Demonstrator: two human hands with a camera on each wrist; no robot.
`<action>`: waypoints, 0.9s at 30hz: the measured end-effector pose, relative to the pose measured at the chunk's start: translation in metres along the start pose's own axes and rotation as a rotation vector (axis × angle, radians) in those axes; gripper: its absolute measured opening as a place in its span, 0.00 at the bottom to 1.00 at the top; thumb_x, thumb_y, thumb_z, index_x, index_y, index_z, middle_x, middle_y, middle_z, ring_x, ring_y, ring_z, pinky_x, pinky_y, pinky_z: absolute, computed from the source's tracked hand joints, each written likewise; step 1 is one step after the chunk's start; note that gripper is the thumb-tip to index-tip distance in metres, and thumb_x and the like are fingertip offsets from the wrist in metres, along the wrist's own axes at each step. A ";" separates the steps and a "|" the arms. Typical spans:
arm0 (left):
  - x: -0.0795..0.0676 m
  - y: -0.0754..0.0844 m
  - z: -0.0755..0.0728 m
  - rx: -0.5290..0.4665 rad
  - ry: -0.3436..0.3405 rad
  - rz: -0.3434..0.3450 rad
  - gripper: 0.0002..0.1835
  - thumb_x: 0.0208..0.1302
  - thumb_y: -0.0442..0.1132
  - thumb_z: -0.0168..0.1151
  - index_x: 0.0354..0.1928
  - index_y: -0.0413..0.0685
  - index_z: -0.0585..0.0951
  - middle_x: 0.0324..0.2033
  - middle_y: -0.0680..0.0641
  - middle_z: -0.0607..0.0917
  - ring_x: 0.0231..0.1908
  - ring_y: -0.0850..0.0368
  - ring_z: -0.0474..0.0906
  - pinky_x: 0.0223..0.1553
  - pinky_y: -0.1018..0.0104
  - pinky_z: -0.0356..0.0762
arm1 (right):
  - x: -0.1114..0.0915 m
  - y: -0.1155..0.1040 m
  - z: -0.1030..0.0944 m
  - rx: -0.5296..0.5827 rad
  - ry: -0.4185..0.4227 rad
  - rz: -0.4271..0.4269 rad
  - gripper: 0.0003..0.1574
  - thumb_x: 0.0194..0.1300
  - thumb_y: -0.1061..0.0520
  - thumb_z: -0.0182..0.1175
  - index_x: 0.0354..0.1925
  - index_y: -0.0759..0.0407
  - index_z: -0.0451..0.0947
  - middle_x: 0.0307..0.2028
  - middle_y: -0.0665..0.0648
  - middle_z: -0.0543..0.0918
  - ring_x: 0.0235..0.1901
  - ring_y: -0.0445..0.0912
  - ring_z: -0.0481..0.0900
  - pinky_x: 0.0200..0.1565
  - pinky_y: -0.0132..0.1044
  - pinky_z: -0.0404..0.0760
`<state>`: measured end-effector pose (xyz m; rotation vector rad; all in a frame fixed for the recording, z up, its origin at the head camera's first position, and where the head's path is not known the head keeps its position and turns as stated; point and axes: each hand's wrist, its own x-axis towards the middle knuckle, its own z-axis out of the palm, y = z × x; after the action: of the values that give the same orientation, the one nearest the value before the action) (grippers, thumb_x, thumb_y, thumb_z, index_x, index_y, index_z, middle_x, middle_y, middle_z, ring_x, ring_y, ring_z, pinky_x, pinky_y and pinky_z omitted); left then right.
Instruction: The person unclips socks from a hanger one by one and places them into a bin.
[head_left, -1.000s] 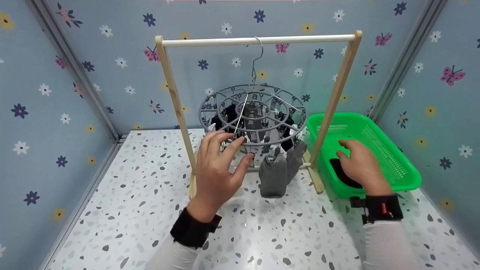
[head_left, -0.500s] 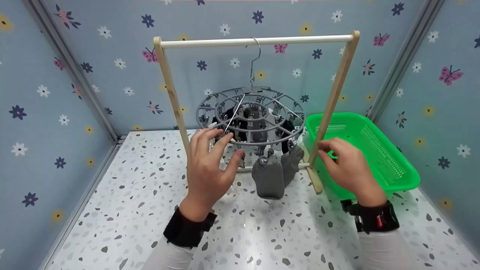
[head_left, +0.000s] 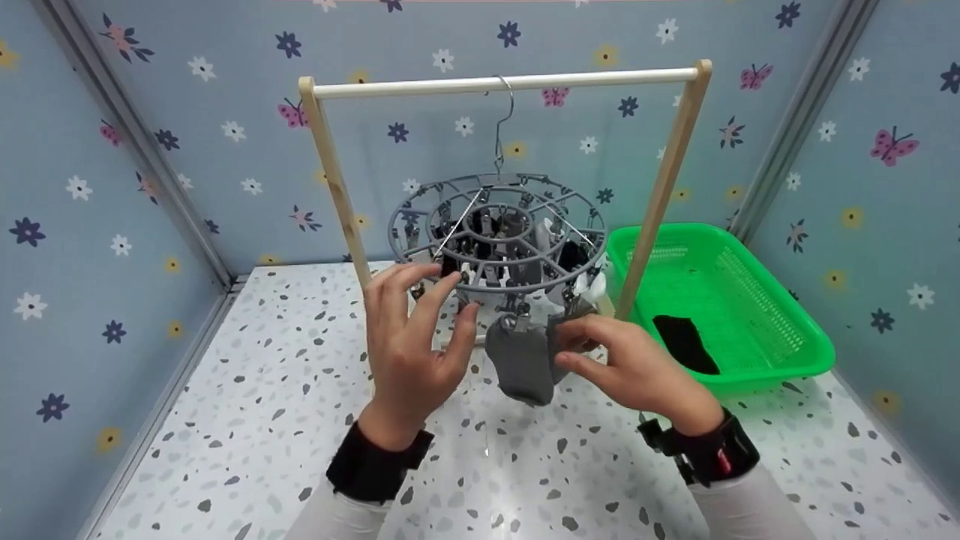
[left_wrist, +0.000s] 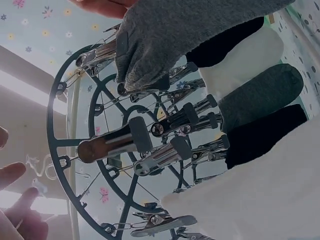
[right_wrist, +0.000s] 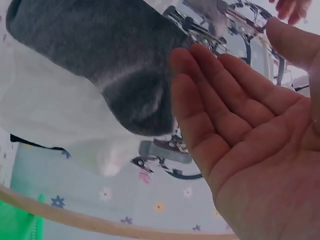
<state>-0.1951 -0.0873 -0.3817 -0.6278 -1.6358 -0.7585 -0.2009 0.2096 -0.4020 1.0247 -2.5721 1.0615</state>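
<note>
A round grey clip hanger (head_left: pixel 497 289) hangs from the rack, with grey, black and white socks on its metal clips. My left hand (head_left: pixel 412 345) is at the hanger's front left rim, fingers spread and thumb apart, with nothing held. Close to its thumb hangs a clip (left_wrist: pixel 115 142) bearing no sock. At the front right hangs a grey sock (head_left: pixel 521 364). My right hand (head_left: pixel 630 367) is at a second grey sock (right_wrist: pixel 145 95) just behind it; the right wrist view shows the fingers nearly straight, fingertips right at the fabric.
A green basket (head_left: pixel 821 352) stands at the right with a black sock (head_left: pixel 684 343) lying in it. The wooden rack's right post (head_left: pixel 664 187) rises between hanger and basket. A speckled tabletop (head_left: pixel 247 420) extends below, with patterned walls around.
My right hand has moved left from over the basket to the grey socks, uncovering the black sock there. The hanger has turned slightly, its front socks shifting left. The left hand has moved slightly left.
</note>
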 end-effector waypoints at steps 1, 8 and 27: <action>0.000 0.000 0.000 -0.003 0.007 0.018 0.15 0.69 0.39 0.72 0.54 0.40 0.91 0.53 0.38 0.88 0.56 0.35 0.79 0.66 0.44 0.75 | 0.002 0.000 0.004 0.019 -0.021 0.007 0.21 0.77 0.52 0.73 0.62 0.59 0.86 0.52 0.53 0.90 0.51 0.48 0.90 0.54 0.47 0.90; -0.006 0.003 0.004 0.011 -0.051 0.098 0.11 0.72 0.38 0.69 0.51 0.42 0.92 0.44 0.44 0.89 0.45 0.44 0.83 0.48 0.52 0.81 | 0.009 0.005 0.034 0.093 -0.059 0.082 0.30 0.78 0.47 0.73 0.69 0.61 0.81 0.57 0.55 0.91 0.53 0.49 0.92 0.57 0.53 0.90; -0.017 0.005 0.015 -0.053 -0.250 0.012 0.13 0.73 0.39 0.71 0.51 0.37 0.90 0.43 0.44 0.89 0.41 0.48 0.85 0.44 0.56 0.86 | 0.013 0.016 0.087 0.270 0.068 0.134 0.04 0.79 0.59 0.69 0.46 0.59 0.88 0.32 0.49 0.88 0.30 0.41 0.85 0.35 0.35 0.84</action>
<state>-0.1978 -0.0729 -0.3991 -0.7954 -1.8422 -0.7390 -0.2129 0.1522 -0.4691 0.8608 -2.5209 1.4833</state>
